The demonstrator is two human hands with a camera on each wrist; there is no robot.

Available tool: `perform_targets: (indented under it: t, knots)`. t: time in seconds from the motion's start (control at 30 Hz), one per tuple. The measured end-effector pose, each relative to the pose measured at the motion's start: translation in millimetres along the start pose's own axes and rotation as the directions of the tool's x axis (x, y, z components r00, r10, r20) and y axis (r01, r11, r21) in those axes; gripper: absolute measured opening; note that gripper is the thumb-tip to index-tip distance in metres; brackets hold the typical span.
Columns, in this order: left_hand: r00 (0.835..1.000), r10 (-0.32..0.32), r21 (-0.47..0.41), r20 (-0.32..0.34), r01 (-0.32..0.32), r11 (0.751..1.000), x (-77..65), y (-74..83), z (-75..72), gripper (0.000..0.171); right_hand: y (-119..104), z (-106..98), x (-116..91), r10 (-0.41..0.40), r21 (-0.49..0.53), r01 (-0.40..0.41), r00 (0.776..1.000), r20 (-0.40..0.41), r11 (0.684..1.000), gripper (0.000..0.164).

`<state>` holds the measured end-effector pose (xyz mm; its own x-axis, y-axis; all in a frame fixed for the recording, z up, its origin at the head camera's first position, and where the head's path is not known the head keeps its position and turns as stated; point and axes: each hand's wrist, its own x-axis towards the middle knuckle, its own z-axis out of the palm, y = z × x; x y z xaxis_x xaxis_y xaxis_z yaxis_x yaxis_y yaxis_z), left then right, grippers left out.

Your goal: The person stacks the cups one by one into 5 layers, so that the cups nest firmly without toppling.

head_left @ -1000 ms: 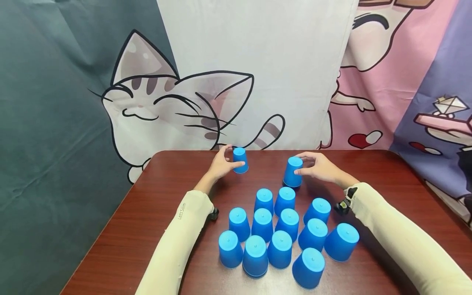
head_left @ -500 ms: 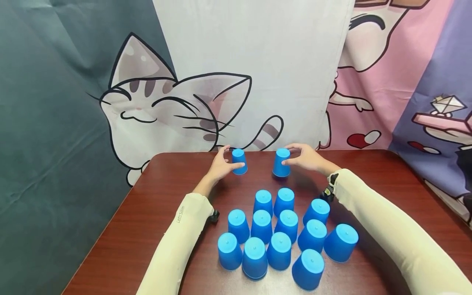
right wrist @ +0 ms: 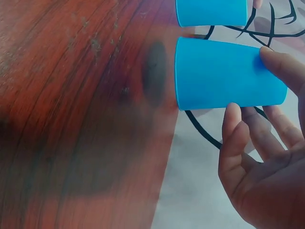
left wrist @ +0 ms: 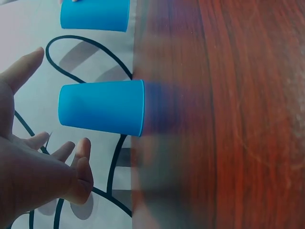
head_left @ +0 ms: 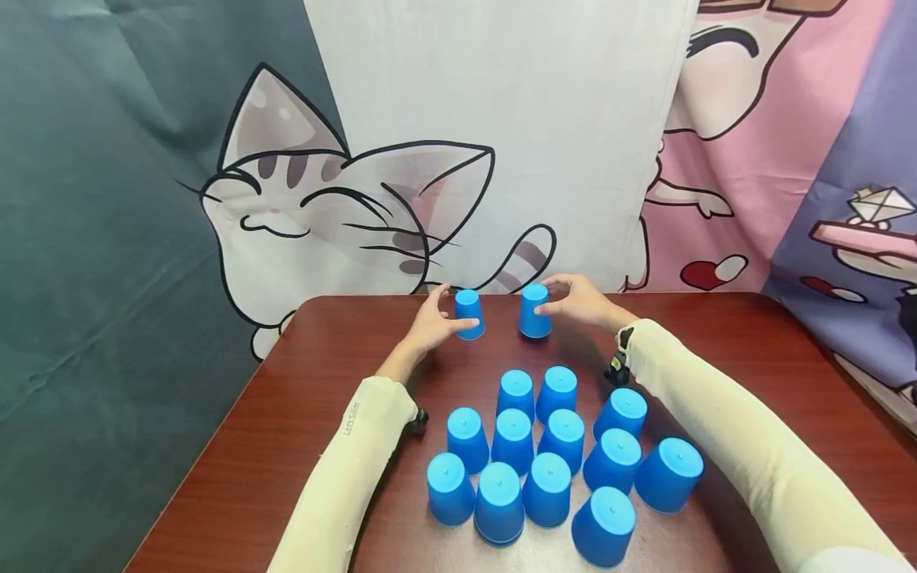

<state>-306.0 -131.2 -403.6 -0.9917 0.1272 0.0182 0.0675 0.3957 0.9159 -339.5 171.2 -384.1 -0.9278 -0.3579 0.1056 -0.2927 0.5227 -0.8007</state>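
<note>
One upside-down blue cup [head_left: 532, 321], pinched in the right hand [head_left: 583, 302], seems just above the tabletop [head_left: 337, 350], near its far edge, beside the left cup [head_left: 469, 307], where the left hand [head_left: 430, 322] has fingers apart, so I judge placing is in hand and calls next for gentle lowering, while other cups [head_left: 513, 447] stand toward the near edge.

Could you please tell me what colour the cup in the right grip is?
The cup is plain blue, seen best in the right wrist view.
</note>
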Motion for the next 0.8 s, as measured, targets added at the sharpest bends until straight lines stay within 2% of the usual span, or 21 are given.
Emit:
perform_targets:
  t: [0.3,0.6,0.8]
  knots:
    - [1.000,-0.011,0.016,-0.002,0.011,1.000,0.6,-5.5,1.3,0.087,2,11,7,0.038,0.051,-0.039,0.999,0.021,0.998,0.057]
    - [1.000,-0.009,0.023,-0.014,0.009,1.000,-0.6,-6.9,-0.1,0.087,-1,19,17,0.057,0.027,-0.058,0.997,0.044,0.998,0.056]
    - [0.999,0.021,0.005,-0.039,-0.020,1.000,0.5,-7.2,-1.4,0.087,-3,24,20,0.060,0.027,-0.062,0.997,0.046,0.998,0.053]
